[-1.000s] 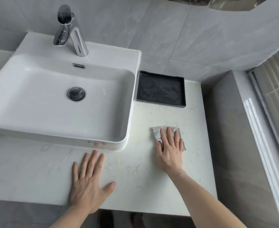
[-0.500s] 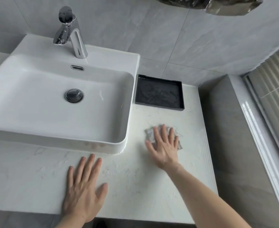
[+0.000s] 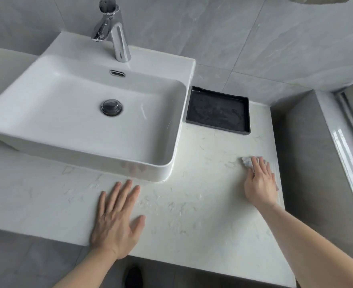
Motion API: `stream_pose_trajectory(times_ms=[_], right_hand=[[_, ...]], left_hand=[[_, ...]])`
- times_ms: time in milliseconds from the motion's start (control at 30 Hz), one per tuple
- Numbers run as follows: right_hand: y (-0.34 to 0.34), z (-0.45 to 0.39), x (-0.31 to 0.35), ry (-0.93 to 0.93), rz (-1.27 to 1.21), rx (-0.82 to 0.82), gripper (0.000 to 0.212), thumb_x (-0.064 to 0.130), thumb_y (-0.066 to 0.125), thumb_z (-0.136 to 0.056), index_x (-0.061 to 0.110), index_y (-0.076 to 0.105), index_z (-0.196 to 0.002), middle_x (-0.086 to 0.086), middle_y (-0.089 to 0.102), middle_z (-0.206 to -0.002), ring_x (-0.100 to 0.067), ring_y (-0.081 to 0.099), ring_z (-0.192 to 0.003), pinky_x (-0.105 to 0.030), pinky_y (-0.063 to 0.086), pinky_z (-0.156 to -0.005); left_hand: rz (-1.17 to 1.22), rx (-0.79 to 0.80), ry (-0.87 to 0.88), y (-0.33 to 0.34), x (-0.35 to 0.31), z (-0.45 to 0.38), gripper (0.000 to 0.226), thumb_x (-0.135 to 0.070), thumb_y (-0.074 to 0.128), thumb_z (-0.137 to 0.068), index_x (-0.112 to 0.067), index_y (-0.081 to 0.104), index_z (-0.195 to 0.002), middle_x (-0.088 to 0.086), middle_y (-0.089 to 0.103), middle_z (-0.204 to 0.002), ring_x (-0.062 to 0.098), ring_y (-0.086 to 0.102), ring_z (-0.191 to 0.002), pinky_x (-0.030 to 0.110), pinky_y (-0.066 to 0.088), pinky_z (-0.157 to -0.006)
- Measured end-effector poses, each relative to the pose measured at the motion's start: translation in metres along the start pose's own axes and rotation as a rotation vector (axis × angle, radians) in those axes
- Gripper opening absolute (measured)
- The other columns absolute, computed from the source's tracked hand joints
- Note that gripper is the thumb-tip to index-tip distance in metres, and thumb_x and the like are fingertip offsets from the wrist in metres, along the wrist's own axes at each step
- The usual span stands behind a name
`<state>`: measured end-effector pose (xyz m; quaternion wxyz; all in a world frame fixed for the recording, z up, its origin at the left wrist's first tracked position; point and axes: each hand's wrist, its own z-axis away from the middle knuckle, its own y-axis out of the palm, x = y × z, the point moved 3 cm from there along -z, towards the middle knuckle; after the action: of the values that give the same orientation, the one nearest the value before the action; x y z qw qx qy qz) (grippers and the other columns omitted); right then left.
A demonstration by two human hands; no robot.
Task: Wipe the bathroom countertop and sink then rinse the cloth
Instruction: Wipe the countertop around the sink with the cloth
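Head view: veined white countertop (image 3: 192, 204), grey-tiled wall (image 3: 254, 38).

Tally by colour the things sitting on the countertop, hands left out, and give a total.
White: 2, the sink and the cloth under the right hand
Chrome: 1, the tap on the sink's back ledge
Black: 1, the tray
Total: 4

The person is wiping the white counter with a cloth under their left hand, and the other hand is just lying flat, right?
Not quite. The head view shows the small grey cloth under the right hand, wiping the white marble countertop. The left hand is the one lying flat.
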<state>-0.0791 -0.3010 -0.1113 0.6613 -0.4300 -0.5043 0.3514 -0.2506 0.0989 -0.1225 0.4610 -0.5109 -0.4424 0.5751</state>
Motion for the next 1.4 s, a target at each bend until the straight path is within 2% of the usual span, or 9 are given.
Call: stream_pose_trajectory(times_ms=[200,433,500,700,900,1067,1167,1267,1400], right_hand=[[-0.022,-0.003,0.046,0.023,-0.236,-0.103,0.044,0.03,0.03,-0.113,0.022,0.047,-0.152,-0.006,0.05,-0.157,-0.034,0.048,-0.142,-0.045,0.042,-0.114],[0.057,0.041,0.164,-0.343,0.011,0.266,0.054,0.05,0.03,-0.106,0.038,0.032,-0.159,0.004,0.009,-0.174,-0.041,-0.002,-0.159,-0.061,0.0,-0.126],[0.072,0.052,0.165,-0.349,0.078,0.267,0.065,0.058,0.026,-0.102,0.039,0.018,-0.163,0.003,-0.001,-0.175,-0.037,-0.015,-0.159,-0.059,-0.013,-0.125],[0.056,0.043,0.106,-0.246,0.085,0.127,0.067,0.055,0.027,-0.105,0.036,0.009,-0.166,0.001,-0.008,-0.174,-0.023,-0.015,-0.16,-0.046,-0.013,-0.129],[0.003,0.024,-0.018,0.013,-0.041,-0.055,0.052,0.031,0.023,-0.109,0.022,0.034,-0.159,-0.007,0.024,-0.171,-0.026,0.013,-0.16,-0.048,0.015,-0.128],[-0.04,0.03,-0.052,0.286,-0.225,-0.227,0.04,0.027,0.029,-0.111,0.027,0.05,-0.145,-0.001,0.051,-0.156,-0.037,0.052,-0.137,-0.05,0.045,-0.107],[-0.044,0.035,-0.003,0.038,-0.329,-0.287,0.034,0.019,0.031,-0.11,0.03,0.054,-0.134,0.005,0.063,-0.138,-0.029,0.064,-0.116,-0.044,0.052,-0.094],[-0.017,0.047,0.056,-0.344,-0.376,-0.163,0.031,0.012,0.037,-0.109,0.03,0.058,-0.124,0.009,0.061,-0.131,-0.025,0.063,-0.121,-0.043,0.051,-0.1],[0.05,0.078,0.12,-0.469,-0.117,0.154,0.038,0.019,0.039,-0.11,0.033,0.049,-0.144,0.008,0.038,-0.163,-0.039,0.025,-0.155,-0.059,0.019,-0.123]], left_hand=[[0.016,-0.003,-0.007,-0.001,-0.002,0.002,0.081,-0.055,0.043,-0.091,-0.026,0.026,-0.164,-0.007,0.008,-0.174,0.018,0.004,-0.161,0.057,0.015,-0.126],[0.027,-0.029,0.003,0.0,-0.001,0.001,0.079,-0.055,0.044,-0.091,-0.027,0.028,-0.163,-0.009,0.011,-0.174,0.017,0.007,-0.161,0.056,0.015,-0.126],[0.034,-0.041,0.01,0.001,0.0,0.001,0.079,-0.054,0.045,-0.09,-0.027,0.029,-0.163,-0.01,0.011,-0.174,0.017,0.008,-0.161,0.056,0.016,-0.126],[0.045,-0.043,0.013,0.002,0.001,0.001,0.079,-0.054,0.044,-0.091,-0.026,0.029,-0.163,-0.009,0.012,-0.174,0.018,0.008,-0.161,0.056,0.013,-0.127],[0.038,-0.043,0.01,0.004,0.001,0.001,0.08,-0.055,0.043,-0.089,-0.026,0.03,-0.163,-0.009,0.012,-0.174,0.018,0.008,-0.161,0.055,0.013,-0.127],[0.047,-0.052,0.01,0.004,0.002,0.001,0.081,-0.055,0.043,-0.088,-0.025,0.031,-0.162,-0.008,0.014,-0.173,0.018,0.009,-0.161,0.056,0.014,-0.127],[0.047,-0.058,0.007,0.005,0.001,0.001,0.081,-0.055,0.043,-0.088,-0.026,0.031,-0.162,-0.009,0.013,-0.173,0.018,0.009,-0.161,0.055,0.013,-0.127],[0.038,-0.057,0.01,0.006,0.002,0.001,0.08,-0.055,0.043,-0.088,-0.026,0.032,-0.162,-0.009,0.014,-0.173,0.018,0.01,-0.16,0.055,0.013,-0.127],[0.029,-0.072,0.015,0.007,0.003,0.001,0.079,-0.056,0.042,-0.089,-0.025,0.034,-0.161,-0.008,0.016,-0.173,0.018,0.012,-0.16,0.055,0.014,-0.127]])
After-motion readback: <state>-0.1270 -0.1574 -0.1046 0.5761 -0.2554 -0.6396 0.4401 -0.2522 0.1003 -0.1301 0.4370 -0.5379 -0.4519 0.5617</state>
